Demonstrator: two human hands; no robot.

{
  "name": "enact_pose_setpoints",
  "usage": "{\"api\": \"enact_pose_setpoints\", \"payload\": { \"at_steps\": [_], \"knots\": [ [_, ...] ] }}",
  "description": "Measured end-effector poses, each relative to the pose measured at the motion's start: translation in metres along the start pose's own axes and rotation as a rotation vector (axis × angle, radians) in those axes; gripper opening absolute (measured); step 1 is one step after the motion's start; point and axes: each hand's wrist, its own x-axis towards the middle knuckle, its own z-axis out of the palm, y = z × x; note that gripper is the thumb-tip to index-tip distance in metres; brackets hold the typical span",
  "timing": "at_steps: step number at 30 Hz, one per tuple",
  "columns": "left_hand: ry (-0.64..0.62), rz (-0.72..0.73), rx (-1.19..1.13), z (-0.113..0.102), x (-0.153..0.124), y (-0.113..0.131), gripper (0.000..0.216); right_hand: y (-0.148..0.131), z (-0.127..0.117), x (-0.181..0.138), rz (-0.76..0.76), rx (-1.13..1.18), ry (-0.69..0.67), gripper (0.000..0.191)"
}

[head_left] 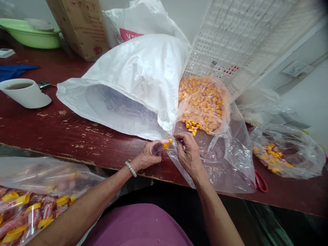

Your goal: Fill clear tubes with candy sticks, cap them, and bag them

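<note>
My left hand (148,155), with a pale bead bracelet at the wrist, is closed around clear plastic tubes (155,148). Yellow caps with pink parts (166,143) show at their ends. Just to the right, my right hand (188,150) has its fingertips drawn together at the edge of a clear plastic bag (217,171); what they pinch, if anything, I cannot make out. Inside that bag lie many small yellow-capped pink pieces (202,99), some loose near its mouth. Behind my left hand, a large white sack (138,65) lies open, with clear tubes (128,106) inside.
A white cup of dark drink (27,95) stands on the worn red table (64,136). At the right are a smaller bag of capped pieces (289,153) and red-handled scissors (261,181). A white plastic crate (238,41) leans behind. Filled tubes (33,212) lie bagged at lower left.
</note>
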Motion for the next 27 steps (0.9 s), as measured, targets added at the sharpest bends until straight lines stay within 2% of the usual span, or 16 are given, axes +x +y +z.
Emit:
{"api": "enact_pose_setpoints", "payload": {
  "at_steps": [6, 9, 12, 18, 20, 23, 25, 27],
  "knots": [
    [-0.014, 0.034, 0.044, -0.001, 0.001, -0.007, 0.036, 0.008, 0.024, -0.015, 0.080, 0.093, -0.150, 0.027],
    [-0.010, 0.059, 0.060, 0.000, 0.002, -0.009, 0.033, 0.026, 0.030, -0.017, 0.090, 0.015, -0.096, 0.032],
    [0.003, 0.068, 0.055, 0.001, 0.004, -0.009, 0.027, 0.042, 0.034, -0.012, 0.100, -0.088, -0.033, 0.030],
    [-0.003, 0.030, 0.031, -0.002, 0.000, -0.005, 0.026, 0.042, 0.049, 0.010, 0.033, -0.092, -0.142, 0.023],
    [-0.049, 0.015, 0.015, -0.007, -0.007, -0.002, 0.027, 0.039, 0.053, 0.016, -0.001, -0.055, -0.210, 0.022],
    [-0.160, -0.012, 0.026, -0.013, -0.020, 0.002, 0.032, 0.032, 0.057, 0.020, -0.048, -0.034, -0.414, 0.025],
    [-0.174, -0.047, 0.027, -0.017, -0.028, 0.004, 0.033, 0.027, 0.059, 0.020, -0.040, -0.077, -0.575, 0.029],
    [-0.183, -0.094, -0.030, -0.020, -0.032, 0.005, 0.034, 0.022, 0.062, 0.018, -0.017, -0.108, -0.677, 0.027]
  ]
}}
